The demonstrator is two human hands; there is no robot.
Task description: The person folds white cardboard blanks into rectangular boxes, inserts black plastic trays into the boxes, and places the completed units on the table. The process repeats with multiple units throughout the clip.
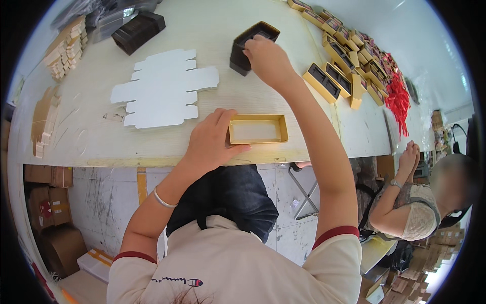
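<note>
My left hand [210, 138] is closed around the left end of a small gold open box [258, 142]. Its fingers lie along the far side and its thumb along the near side. The box lies flat near the table's front edge, and its pale inside bottom shows. Farther off, my right hand [271, 60] reaches to a stack of black plastic insert trays [240, 59]. Its fingertips are bent into the top tray, partly hidden, and seem to grip it. White unfolded box blanks [162, 90] lie left of my hands.
Another black tray stack [138, 33] lies at the far left, near bundled card pieces [67, 49]. Gold boxes with black inserts [324, 83] are piled at right beside red ribbons [398, 104]. A co-worker [405, 207] sits at right. Cartons [50, 205] stand under the table.
</note>
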